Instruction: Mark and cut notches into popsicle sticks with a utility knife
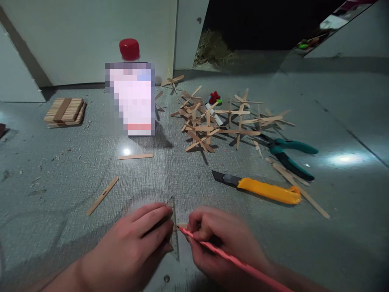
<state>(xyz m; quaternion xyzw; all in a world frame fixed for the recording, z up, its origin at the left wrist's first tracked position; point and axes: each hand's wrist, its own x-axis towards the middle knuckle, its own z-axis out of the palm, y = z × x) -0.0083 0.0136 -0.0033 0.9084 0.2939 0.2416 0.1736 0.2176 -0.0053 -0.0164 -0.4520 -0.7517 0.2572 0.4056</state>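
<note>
My left hand point(135, 239) has its fingers closed and pressed on a clear set square point(174, 243), whose marked edge points away from me. Beneath that edge lies a wooden craft stick point(182, 226), mostly hidden by both hands. A red pencil point(225, 254) is pinched in my right hand point(220, 235), its dark tip at the set square's edge, over the stick. Beyond the hands, one loose craft stick point(135, 156) lies flat. Another notched stick point(103, 195) rests ahead of my left hand. A yellow utility knife point(269, 190) with its blade out lies beyond my right hand.
Several crossed-stick pieces point(200, 140) spread across the middle back. Teal-handled pliers point(291, 158) lie right of them, near cut sticks point(300, 194). A banded stick bundle point(65, 111) sits at left, beside a blurred-out container with a red cap point(129, 49). White panels stand behind.
</note>
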